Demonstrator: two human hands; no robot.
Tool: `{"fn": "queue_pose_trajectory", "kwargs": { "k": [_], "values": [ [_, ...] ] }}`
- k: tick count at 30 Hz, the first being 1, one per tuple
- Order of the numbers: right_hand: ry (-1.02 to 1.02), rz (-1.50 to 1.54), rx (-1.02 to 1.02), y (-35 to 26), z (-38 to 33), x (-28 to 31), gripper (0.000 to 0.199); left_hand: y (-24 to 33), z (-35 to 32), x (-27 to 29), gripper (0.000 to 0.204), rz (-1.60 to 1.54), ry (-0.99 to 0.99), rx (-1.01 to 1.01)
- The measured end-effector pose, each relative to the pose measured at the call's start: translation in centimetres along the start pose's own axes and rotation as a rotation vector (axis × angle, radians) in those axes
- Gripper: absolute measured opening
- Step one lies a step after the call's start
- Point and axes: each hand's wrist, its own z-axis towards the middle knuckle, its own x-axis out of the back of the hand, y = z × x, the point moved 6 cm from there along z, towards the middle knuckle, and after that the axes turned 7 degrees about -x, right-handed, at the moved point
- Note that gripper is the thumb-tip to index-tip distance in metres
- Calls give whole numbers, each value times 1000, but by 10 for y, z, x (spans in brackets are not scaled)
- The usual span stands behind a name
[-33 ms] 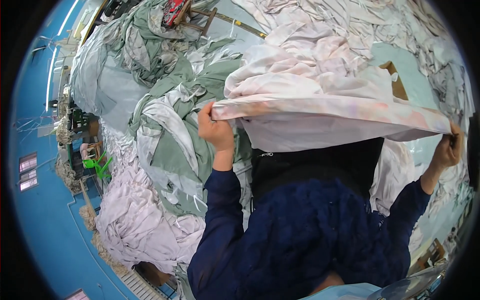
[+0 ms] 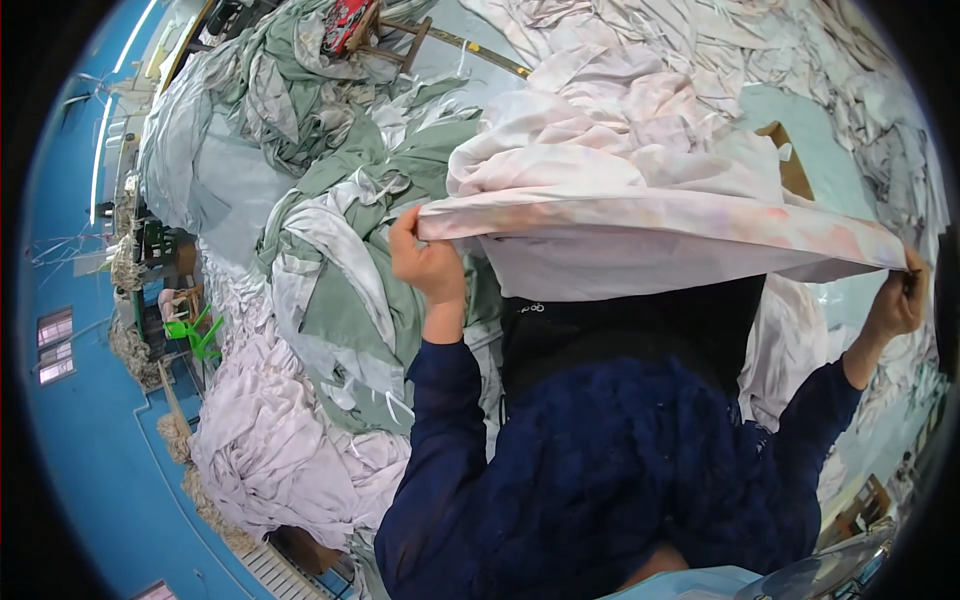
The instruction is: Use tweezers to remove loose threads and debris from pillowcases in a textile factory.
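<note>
A pale fabric sheet with soft pink and orange blotches (image 2: 600,215) is stretched across in front of my body. My left hand (image 2: 430,265) is closed on the left end of its folded edge band. At the far right, my right hand (image 2: 903,295) pinches the other end of the same band. The band runs nearly straight between both hands, dipping a little toward the right. Beyond it the rest of the sheet lies bunched in loose folds, and its near part hangs over my black apron (image 2: 630,330).
Green and white fabric (image 2: 350,250) is heaped to my left. Nearer lies a pinkish-white pile (image 2: 285,440). More pale cloth (image 2: 740,40) covers the far right. A wooden stool (image 2: 400,45) with a red cover stands far ahead. An open cardboard box (image 2: 790,165) shows behind the sheet.
My left hand has shifted very slightly left with its end of the band. Otherwise the sheet and my right hand look almost the same.
</note>
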Motion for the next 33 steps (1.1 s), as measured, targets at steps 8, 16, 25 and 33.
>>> {"fn": "queue_pose_trajectory", "kwargs": {
  "k": [8, 16, 25, 33],
  "values": [
    [195, 244, -374, 182, -6, 54, 21, 2, 13, -4, 7, -22, 42, -40],
    [-22, 0, -576, 232, -52, 1, 20, 40, -35, -15, 20, -361, -369, 77],
    [109, 303, -635, 251, -44, 10, 13, 37, -34, -48, 35, -113, -455, -160],
    [105, 297, -687, 248, -45, 33, 19, -16, -19, -46, 24, -278, -319, 22]
  ]
}}
